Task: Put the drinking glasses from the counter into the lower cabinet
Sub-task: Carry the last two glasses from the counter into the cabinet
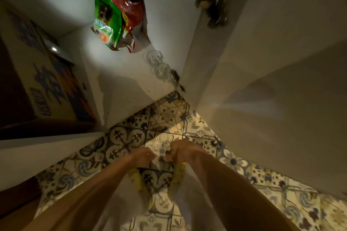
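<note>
Two clear drinking glasses (154, 57) (163, 71) stand side by side on the white floor of the open lower cabinet (122, 88), near its right front corner. Low over the tiled floor, my left hand (143, 155) and my right hand (185, 151) meet around a third clear drinking glass (160, 158). It is blurred and hard to make out. Both hands are in front of the cabinet opening, well short of the two glasses inside.
A green and red food bag (118, 15) stands deeper in the cabinet. The open cabinet door (262, 84) stands to the right. A printed cardboard box (48, 77) fills the compartment on the left. Yellow slippers (178, 178) show on the patterned tile floor (169, 114).
</note>
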